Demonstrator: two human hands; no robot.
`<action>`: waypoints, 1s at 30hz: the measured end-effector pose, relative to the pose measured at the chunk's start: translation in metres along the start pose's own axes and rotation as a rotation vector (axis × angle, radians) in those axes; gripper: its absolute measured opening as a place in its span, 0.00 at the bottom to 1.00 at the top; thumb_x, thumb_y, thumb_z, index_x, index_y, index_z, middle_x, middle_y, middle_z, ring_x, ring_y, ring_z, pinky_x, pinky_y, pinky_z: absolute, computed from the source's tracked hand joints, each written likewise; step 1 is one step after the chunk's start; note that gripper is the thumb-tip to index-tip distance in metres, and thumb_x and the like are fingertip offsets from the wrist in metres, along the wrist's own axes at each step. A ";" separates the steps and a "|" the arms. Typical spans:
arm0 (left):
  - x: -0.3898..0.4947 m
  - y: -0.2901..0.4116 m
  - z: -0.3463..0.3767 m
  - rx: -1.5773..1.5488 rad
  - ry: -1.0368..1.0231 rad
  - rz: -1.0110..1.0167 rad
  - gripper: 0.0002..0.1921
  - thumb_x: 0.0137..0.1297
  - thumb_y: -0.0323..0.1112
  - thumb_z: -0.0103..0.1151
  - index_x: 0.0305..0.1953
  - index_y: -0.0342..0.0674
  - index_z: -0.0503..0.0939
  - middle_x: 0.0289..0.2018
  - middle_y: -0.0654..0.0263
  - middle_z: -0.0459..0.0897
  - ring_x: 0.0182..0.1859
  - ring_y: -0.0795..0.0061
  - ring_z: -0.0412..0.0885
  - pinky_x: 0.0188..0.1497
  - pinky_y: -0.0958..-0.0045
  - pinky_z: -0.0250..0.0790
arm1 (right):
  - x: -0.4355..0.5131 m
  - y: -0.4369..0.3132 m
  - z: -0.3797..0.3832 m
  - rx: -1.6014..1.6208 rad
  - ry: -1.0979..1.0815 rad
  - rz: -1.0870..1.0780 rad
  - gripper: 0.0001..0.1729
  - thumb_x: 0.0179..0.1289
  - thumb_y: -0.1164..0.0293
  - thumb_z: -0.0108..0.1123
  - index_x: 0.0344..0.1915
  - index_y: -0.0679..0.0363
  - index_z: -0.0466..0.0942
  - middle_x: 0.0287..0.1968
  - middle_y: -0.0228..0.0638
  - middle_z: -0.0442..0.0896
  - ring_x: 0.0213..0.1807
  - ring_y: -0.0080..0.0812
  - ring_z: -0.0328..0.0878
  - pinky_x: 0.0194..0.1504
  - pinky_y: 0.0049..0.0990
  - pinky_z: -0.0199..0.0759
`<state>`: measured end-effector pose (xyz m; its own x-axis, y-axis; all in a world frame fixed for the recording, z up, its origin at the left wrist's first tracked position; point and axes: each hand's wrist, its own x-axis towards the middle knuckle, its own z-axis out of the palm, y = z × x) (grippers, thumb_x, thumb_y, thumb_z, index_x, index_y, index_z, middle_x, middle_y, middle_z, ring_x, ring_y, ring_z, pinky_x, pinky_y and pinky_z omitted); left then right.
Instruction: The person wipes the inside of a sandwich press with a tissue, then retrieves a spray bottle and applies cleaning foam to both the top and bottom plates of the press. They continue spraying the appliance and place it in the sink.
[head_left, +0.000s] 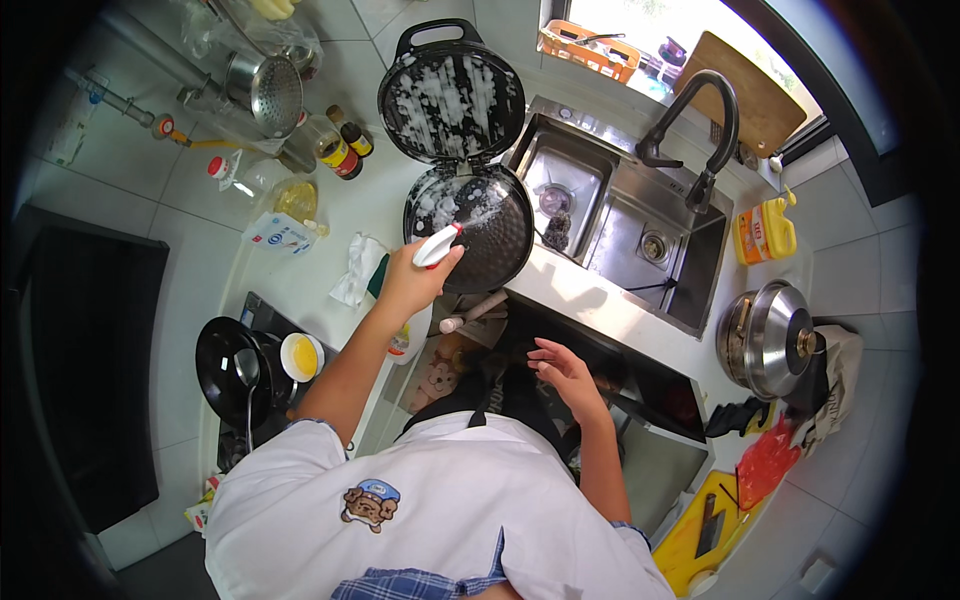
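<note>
My left hand grips a spray bottle by its white and red trigger head; the bottle's body hangs below, partly behind the wrist. The nozzle points at an open round electric griddle, whose dark lower plate lies on the counter. White foam covers much of its raised lid and the far part of the lower plate, and a spray mist shows at the nozzle. My right hand is empty, fingers apart, held in front of my body below the counter edge.
Right of the griddle is a double steel sink with a black faucet. White tissue and a green cloth or pad lie left. Bottles, a wok, a lidded steel pot and a cleaver stand or lie around.
</note>
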<state>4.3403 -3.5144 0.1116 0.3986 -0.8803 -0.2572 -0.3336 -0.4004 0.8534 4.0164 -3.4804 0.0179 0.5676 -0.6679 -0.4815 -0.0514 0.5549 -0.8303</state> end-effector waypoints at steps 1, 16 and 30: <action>-0.004 -0.002 -0.001 0.025 -0.008 -0.009 0.18 0.69 0.47 0.69 0.37 0.34 0.84 0.20 0.67 0.81 0.19 0.78 0.79 0.23 0.71 0.70 | 0.000 0.000 0.000 0.000 -0.002 0.003 0.27 0.74 0.73 0.59 0.72 0.57 0.71 0.59 0.36 0.82 0.60 0.30 0.80 0.60 0.28 0.73; -0.056 -0.051 -0.051 0.097 0.027 -0.200 0.18 0.69 0.45 0.68 0.49 0.37 0.86 0.23 0.69 0.82 0.21 0.81 0.77 0.23 0.73 0.74 | 0.012 -0.003 0.001 -0.029 -0.054 0.037 0.27 0.75 0.73 0.58 0.72 0.57 0.71 0.59 0.36 0.83 0.60 0.30 0.80 0.60 0.28 0.73; -0.065 -0.070 -0.068 0.097 0.017 -0.289 0.19 0.68 0.45 0.68 0.44 0.32 0.85 0.25 0.65 0.83 0.21 0.76 0.80 0.24 0.71 0.76 | 0.022 -0.012 0.000 -0.053 -0.078 0.074 0.27 0.75 0.74 0.57 0.72 0.57 0.71 0.58 0.35 0.83 0.60 0.29 0.80 0.61 0.28 0.72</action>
<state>4.3955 -3.4116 0.0993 0.5028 -0.7224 -0.4747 -0.2844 -0.6568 0.6984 4.0296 -3.5017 0.0174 0.6227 -0.5842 -0.5205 -0.1375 0.5731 -0.8078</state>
